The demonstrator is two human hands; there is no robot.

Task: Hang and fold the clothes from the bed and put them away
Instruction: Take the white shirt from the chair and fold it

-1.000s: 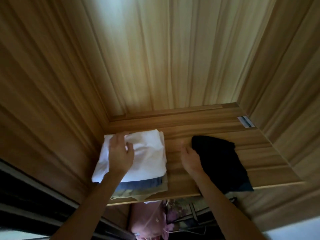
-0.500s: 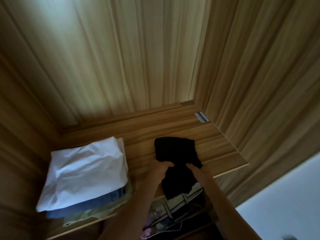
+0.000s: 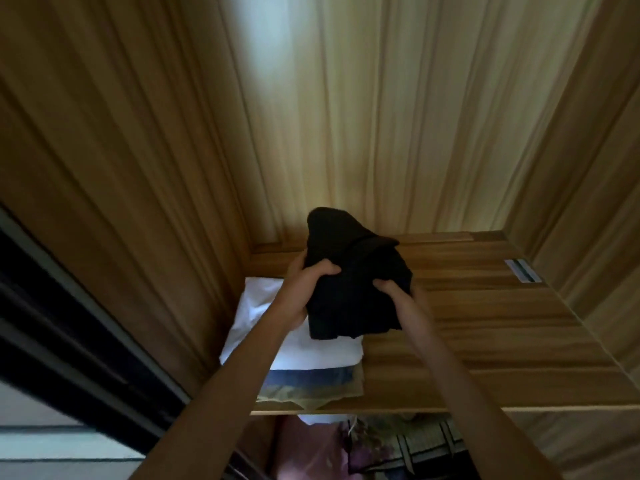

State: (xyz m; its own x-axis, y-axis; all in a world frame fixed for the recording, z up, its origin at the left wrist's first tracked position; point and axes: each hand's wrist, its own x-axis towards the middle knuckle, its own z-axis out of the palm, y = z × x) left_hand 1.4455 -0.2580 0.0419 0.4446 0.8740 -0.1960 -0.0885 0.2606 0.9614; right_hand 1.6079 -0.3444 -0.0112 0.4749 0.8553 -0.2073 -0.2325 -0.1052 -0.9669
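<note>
Left hand (image 3: pixel 309 284) and right hand (image 3: pixel 396 293) both grip a bundled black garment (image 3: pixel 360 265) above the wardrobe shelf (image 3: pixel 485 341), which holds a folded stack (image 3: pixel 311 353), apparently three items, white uppermost.

Held up: black garment (image 3: pixel 356 271), bunched and loosely folded, gripped by my left hand (image 3: pixel 311 282) and right hand (image 3: pixel 394 289) over the folded stack (image 3: pixel 308 375). The stack sits in the left corner of the wooden shelf (image 3: pixel 485 341): white piece (image 3: pixel 256 306) on top, blue layer (image 3: pixel 311 377) under it, olive layer (image 3: pixel 311 396) lowest (front edges uneven).
</note>
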